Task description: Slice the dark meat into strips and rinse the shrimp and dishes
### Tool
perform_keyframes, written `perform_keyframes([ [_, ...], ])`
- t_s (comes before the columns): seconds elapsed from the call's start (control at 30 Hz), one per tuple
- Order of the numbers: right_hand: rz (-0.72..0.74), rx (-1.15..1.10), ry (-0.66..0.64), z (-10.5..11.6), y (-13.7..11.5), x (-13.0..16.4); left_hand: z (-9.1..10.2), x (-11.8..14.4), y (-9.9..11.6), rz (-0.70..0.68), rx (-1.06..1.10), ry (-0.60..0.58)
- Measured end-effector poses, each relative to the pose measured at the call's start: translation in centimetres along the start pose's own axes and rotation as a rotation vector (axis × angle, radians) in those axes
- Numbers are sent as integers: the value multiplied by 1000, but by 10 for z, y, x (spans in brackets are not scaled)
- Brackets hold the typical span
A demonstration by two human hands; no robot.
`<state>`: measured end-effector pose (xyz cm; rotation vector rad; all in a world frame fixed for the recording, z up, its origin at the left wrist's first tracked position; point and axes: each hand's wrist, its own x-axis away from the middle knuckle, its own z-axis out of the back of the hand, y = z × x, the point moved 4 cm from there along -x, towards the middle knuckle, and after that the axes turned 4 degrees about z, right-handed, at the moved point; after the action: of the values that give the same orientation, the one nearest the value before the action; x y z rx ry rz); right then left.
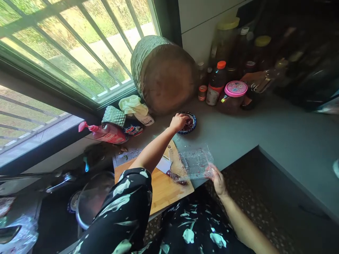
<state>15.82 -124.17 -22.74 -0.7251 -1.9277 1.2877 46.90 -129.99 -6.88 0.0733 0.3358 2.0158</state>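
Left hand (178, 122) — reaching across the counter (238, 137) to a small blue-rimmed dish (191, 120), fingers bunched over its dark contents; whether they pinch anything cannot be told.

Right hand (217, 179) — at the counter's front edge, fingers closed on the near right corner of a clear plastic tray (194, 163), which lies partly on the counter and partly over the wooden cutting board (161, 187).

Cutting board — at the front edge beside the sink (58, 215); a dark reddish piece (173, 176) lies on it under the tray's edge.

Back of counter — a round wooden block (165, 76) leaning at the window corner, with jars and bottles (225, 84) along the wall to its right.

Sink — a metal bowl (92, 197) inside.
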Motion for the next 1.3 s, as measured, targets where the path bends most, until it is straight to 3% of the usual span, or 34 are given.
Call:
perform_keyframes([
  [0.13, 1, -15, -15, -5, 4, -2, 24, 24, 12, 26, 33, 111],
  [0.2, 10, -9, -15, -10, 4, -3, 28, 49, 26, -32, 82, 105],
  [0.27, 29, 17, -10, -15, 4, -3, 19, 82, 43, -158, 133, -35],
  [0.33, 56, 58, -15, -21, 2, -3, -1, 119, 60, -289, 174, -262],
  [0.4, 85, 110, -31, -27, 1, -3, -23, 151, 69, -328, 185, -442],
  [0.47, 111, 153, -36, -34, -1, -2, -40, 170, 70, -300, 151, -511],
  [0.53, 132, 174, -36, -40, -4, -1, -51, 176, 68, -265, 103, -499],
  [0.73, 148, 159, -86, -56, -5, 7, -53, 180, 60, -234, 28, -500],
  [0.9, 52, 80, -117, -59, 3, 10, -4, 169, 49, -186, 159, -386],
  [1.0, 28, 39, -109, -54, 5, 8, 31, 135, 27, -125, 249, -205],
  [1.07, 28, 31, -100, -50, 4, 7, 41, 104, 6, -45, 259, -51],
  [1.17, 34, 32, -70, -42, 2, 5, 32, 60, -22, 30, 228, 84],
  [1.3, 35, 30, -42, -33, 0, 5, 5, 33, -35, 29, 211, 100],
])
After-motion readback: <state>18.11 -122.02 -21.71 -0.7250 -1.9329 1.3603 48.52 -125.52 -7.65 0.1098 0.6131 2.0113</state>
